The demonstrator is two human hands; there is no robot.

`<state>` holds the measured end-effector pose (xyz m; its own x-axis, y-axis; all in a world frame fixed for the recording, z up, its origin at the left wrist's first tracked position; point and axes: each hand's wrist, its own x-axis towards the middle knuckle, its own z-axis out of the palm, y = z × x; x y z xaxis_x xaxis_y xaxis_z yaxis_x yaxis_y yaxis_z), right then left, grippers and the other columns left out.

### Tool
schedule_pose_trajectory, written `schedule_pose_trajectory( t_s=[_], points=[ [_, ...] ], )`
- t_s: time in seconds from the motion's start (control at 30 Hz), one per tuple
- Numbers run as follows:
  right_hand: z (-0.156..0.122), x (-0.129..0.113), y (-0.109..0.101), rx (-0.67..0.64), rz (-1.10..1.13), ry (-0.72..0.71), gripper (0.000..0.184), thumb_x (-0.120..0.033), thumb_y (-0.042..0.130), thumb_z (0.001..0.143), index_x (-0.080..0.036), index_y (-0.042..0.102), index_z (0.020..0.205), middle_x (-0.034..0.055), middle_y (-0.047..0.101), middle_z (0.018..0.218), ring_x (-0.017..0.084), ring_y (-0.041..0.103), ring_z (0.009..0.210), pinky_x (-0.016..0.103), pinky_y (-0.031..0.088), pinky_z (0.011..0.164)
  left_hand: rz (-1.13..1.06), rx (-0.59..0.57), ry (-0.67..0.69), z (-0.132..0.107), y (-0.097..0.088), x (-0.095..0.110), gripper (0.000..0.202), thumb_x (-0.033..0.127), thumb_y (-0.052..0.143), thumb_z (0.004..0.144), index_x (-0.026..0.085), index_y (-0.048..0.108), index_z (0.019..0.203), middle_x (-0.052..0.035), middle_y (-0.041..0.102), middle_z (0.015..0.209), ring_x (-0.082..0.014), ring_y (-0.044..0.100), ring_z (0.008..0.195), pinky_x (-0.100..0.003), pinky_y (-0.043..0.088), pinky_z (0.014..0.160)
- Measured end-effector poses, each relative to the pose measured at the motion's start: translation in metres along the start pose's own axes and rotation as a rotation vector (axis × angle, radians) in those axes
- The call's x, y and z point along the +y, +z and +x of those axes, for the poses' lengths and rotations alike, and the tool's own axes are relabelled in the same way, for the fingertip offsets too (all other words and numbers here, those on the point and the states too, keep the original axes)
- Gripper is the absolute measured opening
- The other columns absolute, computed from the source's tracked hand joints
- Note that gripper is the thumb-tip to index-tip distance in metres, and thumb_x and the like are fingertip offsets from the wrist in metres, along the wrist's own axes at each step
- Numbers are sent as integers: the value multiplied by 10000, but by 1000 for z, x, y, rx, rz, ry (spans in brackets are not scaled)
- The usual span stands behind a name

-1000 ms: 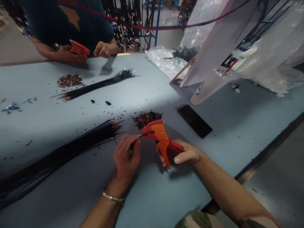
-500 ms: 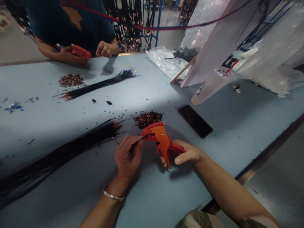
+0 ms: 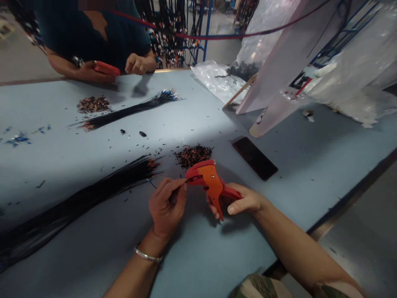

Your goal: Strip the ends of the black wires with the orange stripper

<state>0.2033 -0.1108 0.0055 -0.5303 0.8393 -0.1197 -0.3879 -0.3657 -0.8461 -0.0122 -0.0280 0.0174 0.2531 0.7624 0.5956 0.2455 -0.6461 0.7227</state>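
My right hand (image 3: pixel 237 202) is wrapped round the handles of a red and orange wire stripper (image 3: pixel 211 180), its head pointing left. Between the thumb and fingers of my left hand (image 3: pixel 167 203) a thin black wire (image 3: pixel 187 181) is pinched, its end at the stripper's jaws. Just behind the tool lies a pile of short black and copper-coloured offcuts (image 3: pixel 194 156). A thick bundle of black wires (image 3: pixel 93 198) stretches across the table to the left, with copper-coloured ends toward my left hand.
A smartphone (image 3: pixel 255 158) lies right of the stripper. Farther back are a smaller wire bundle (image 3: pixel 124 112), an offcut pile (image 3: pixel 93 104) and blue-tipped bits (image 3: pixel 19 139). Across the table (image 3: pixel 198 256), a person (image 3: pixel 93 37) holds a red tool (image 3: pixel 107 68). Plastic bags (image 3: pixel 217 80) lie beside a slanted white panel (image 3: pixel 271 58).
Almost nothing differs. Both my hands, the wire and the wire stripper stay practically in place; the red tool in the other person's hand has shifted very slightly.
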Motion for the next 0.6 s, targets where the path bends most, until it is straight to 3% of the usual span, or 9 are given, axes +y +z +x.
schedule_pose_trajectory(
  t_s=[0.6],
  points=[
    [7,-5,12,100,-17,-28,340,-366,739,771,-104,594,932,13,575,738,93,558,558,181,458,468,-13,16,-38,-2,1,-5,80,141,624,834,183,681,870,26,591,660,-86,517,579,-204,410,560]
  ],
)
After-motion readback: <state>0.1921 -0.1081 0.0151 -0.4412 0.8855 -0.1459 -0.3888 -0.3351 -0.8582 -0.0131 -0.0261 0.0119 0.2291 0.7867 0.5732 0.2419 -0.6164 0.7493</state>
